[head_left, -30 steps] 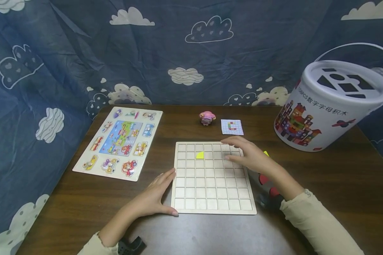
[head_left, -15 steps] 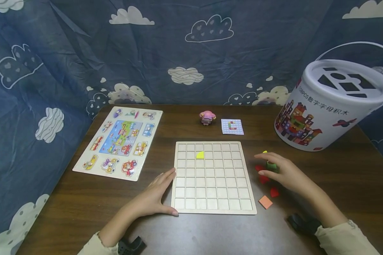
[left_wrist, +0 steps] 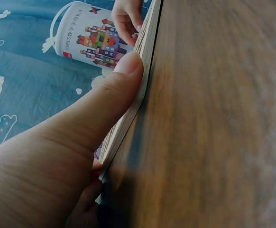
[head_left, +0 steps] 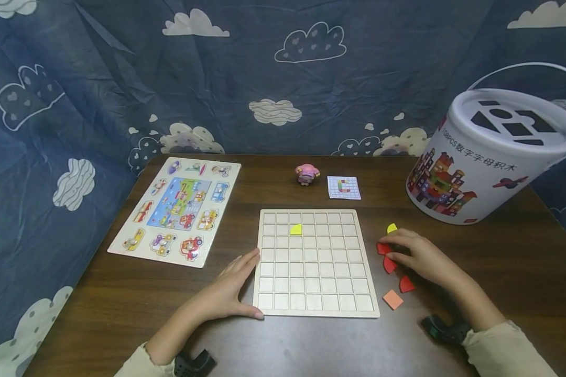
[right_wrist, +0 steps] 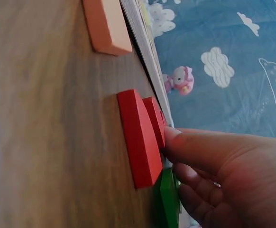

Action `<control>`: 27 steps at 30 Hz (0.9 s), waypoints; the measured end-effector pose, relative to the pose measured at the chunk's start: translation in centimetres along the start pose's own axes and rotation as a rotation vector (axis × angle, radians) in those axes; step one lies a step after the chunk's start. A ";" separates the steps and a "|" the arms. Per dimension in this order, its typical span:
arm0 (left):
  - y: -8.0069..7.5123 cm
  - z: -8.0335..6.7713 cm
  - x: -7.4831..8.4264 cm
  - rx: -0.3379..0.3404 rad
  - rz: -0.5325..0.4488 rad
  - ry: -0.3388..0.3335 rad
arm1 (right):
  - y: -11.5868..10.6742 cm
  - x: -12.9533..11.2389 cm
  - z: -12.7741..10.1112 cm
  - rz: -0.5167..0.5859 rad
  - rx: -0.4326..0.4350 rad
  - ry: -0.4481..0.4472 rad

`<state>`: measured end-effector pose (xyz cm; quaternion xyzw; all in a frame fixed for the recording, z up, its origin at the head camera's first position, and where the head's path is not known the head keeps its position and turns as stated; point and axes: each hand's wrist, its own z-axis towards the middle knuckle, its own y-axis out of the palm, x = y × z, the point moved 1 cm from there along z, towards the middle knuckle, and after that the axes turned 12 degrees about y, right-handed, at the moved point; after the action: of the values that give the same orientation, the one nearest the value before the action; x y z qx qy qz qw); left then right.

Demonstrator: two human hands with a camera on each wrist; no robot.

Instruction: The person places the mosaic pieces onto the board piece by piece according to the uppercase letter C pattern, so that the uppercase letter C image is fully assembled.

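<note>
A pale wooden grid board (head_left: 309, 285) lies flat, with a yellow quarter-round block (head_left: 296, 229) in one upper cell. My left hand (head_left: 231, 288) rests against its near left corner, fingers along the left edge and the thumb (left_wrist: 124, 76) at the near edge. Over a group of blocks right of the board is my right hand (head_left: 422, 256). Its thumb and fingertips are at a red block (head_left: 383, 248); whether they pinch it is unclear. Other red blocks (head_left: 389, 265) (head_left: 406, 284) lie close by. A green block (right_wrist: 169, 199) sits under the fingers, hidden in the head view.
An orange square block (head_left: 393, 299) and another yellow block (head_left: 392, 228) lie right of the board. A white bucket (head_left: 476, 157) stands at back right. A small pattern card (head_left: 344, 187) and a pink figurine (head_left: 306, 174) are behind the board; a picture puzzle (head_left: 176, 209) lies left.
My right hand has moved from over the board's upper right to the blocks beside it, then lowered with thumb and fingers closer together. My left hand stays in place.
</note>
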<state>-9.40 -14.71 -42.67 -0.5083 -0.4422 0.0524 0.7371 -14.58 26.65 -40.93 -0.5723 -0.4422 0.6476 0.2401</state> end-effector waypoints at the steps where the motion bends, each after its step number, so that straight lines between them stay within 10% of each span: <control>1: 0.0 0.0 0.0 0.001 0.000 0.000 | 0.0 -0.1 0.1 -0.010 0.009 -0.005; 16: 0.1 0.0 -0.1 -0.002 0.003 -0.003 | -1.2 -4.0 2.1 0.064 0.069 -0.005; 27: 0.1 -0.1 -0.1 -0.001 0.004 -0.009 | 0.2 -9.4 5.3 0.201 0.150 -0.195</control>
<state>-9.37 -14.74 -42.76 -0.5091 -0.4446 0.0561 0.7349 -17.48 17.27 -36.34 -0.5285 -0.3545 0.7519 0.1720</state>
